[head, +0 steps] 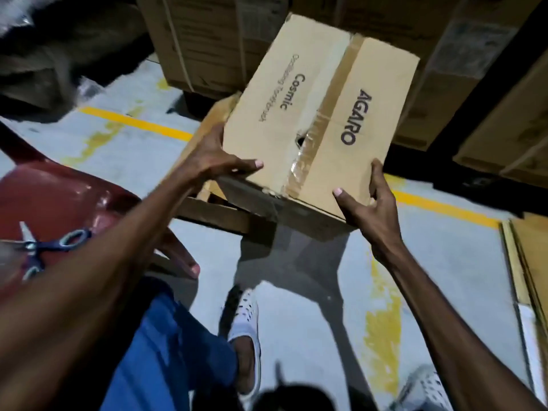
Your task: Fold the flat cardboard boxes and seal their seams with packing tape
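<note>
Both hands, left hand [218, 157] and right hand [366, 200], grip the taped box [314, 114] by its near corners. It looks light and stiff. Corners seem safest.

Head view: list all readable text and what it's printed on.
"AGARO": right flap of the taped cardboard box, which the left hand and right hand hold.
"Cosmic": left flap of the same box.
Smaller line beside "Cosmic": too blurred to read.
Labels on the stacked cartons behind: too blurred to read.
</note>
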The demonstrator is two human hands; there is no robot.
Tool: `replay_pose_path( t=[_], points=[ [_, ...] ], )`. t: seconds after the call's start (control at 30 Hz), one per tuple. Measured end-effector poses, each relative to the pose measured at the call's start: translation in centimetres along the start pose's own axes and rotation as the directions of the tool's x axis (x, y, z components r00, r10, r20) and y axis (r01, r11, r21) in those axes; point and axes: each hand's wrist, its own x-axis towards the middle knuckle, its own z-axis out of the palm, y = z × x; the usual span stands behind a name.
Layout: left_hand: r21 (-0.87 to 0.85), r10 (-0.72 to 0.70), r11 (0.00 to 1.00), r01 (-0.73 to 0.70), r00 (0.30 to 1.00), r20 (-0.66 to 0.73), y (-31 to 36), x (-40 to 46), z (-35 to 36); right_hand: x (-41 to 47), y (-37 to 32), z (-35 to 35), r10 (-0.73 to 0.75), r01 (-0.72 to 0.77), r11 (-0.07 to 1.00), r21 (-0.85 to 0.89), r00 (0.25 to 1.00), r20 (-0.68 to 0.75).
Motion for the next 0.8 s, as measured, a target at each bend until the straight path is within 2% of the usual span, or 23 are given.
replay_pose_path(
  t=[0.13, 0.23, 0.37, 0.47, 0.57, 0.63, 0.73, 0.8],
  points=[
    [-0.037, 0.127, 0.99, -0.136, 0.973, -0.193, 0.7, 2.6, -7.8, 4.3, -5.1, 7.6, -0.147, 0.146, 0.989, 0.015, 0.983, 0.11],
    [-0.064, 0.144, 0.983, -0.173, 0.937, -0.319, -1.2, 4.5, -11.2, 7.8, -6.7, 13.9, -0.201, 0.202, 0.979, 0.012, 0.962, 0.183],
    [0.022, 0.096, 0.995, -0.094, 0.945, -0.314, -7.0, 6.5, -13.5, 10.0, -5.3, 19.4, -0.165, 0.201, 0.974, -0.103, 0.945, 0.283],
    [0.21, 0.015, 0.977, 0.038, 0.97, -0.243, -13.1, 7.0, -14.1, 9.8, -3.1, 20.9, -0.182, 0.269, 0.945, -0.188, 0.907, 0.379],
    [0.281, 0.117, 0.959, -0.047, 0.964, -0.239, -15.7, 7.4, -14.2, 9.4, -0.8, 20.9, -0.282, 0.372, 0.889, -0.268, 0.905, 0.319],
    [0.429, 0.237, 0.899, -0.091, 0.923, -0.301, -15.7, 7.8, -13.6, 9.5, -0.3, 21.4, -0.342, 0.412, 0.866, -0.285, 0.902, 0.264],
    [0.572, 0.273, 0.819, 0.032, 0.856, -0.439, -14.8, 8.9, -12.7, 11.1, -0.9, 23.1, -0.397, 0.448, 0.832, -0.326, 0.893, 0.213],
    [0.589, 0.21, 0.802, 0.102, 0.874, -0.438, -14.6, 10.3, -12.6, 12.5, -1.7, 24.4, -0.405, 0.451, 0.809, -0.378, 0.893, 0.197]
  ],
)
